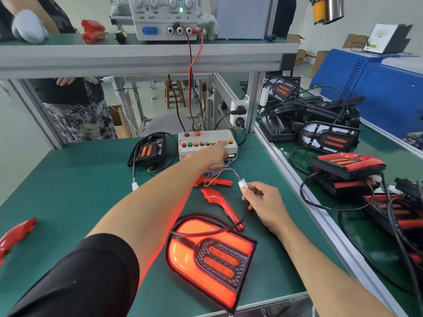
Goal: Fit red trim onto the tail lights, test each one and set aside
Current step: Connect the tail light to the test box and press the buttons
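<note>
Item: tail light (210,255), lit red, lying on the mat near the wrists, under test.
Left hand (211,152): forefinger extended, pressing a button on the switch box (207,143).
Right hand (263,202): fingertips pinching the white plug (242,184), wires running beyond them to the box.
Advice: keep the plug steady; press one button at a time, checking each lamp section.
Red trim (220,205): between plug and light.

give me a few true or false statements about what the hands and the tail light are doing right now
1. The tail light nearest the camera glows red. True.
2. The left hand reaches to the button box. True.
3. The right hand rests flat and holds nothing. False: it pinches the white connector.
4. The tail light left of the box is lit up. False: it is dark.
5. Both loose red trim pieces are fitted onto the lit light. False: they lie on the green mat.
</note>
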Demonstrator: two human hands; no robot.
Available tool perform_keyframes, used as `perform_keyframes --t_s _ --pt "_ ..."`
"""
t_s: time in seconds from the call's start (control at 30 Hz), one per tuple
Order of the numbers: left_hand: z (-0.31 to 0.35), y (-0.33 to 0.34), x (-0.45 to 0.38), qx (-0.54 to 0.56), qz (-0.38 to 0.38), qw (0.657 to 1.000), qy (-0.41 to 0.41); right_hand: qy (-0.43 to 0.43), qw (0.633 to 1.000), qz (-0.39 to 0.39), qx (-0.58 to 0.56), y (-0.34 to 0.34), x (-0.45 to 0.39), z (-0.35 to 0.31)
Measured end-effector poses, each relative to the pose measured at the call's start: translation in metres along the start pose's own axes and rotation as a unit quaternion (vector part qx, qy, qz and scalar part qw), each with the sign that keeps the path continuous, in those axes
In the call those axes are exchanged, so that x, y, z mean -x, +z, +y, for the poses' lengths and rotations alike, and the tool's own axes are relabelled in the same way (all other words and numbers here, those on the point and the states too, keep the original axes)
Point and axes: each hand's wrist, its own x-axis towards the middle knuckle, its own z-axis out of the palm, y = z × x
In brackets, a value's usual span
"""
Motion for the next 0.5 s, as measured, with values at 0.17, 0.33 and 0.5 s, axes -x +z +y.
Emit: perform_keyframes --t_s 0.17,0.33,0.5 --pt "-0.0001 0.0005 0.0024 0.041 0.005 0.999 -0.010 0.000 1.000 0.004 -0.002 0.0005 -0.0002 -0.0002" --pt "-0.0006 0.0014 0.0012 0.089 -0.014 0.995 -0.038 -0.002 1.000 0.004 0.004 0.0001 0.0003 -0.0001" --pt "-0.0029 0.0025 -0.0014 0.029 -0.015 0.999 -0.016 -0.001 1.000 0.002 0.001 0.0001 0.0007 -0.0008"
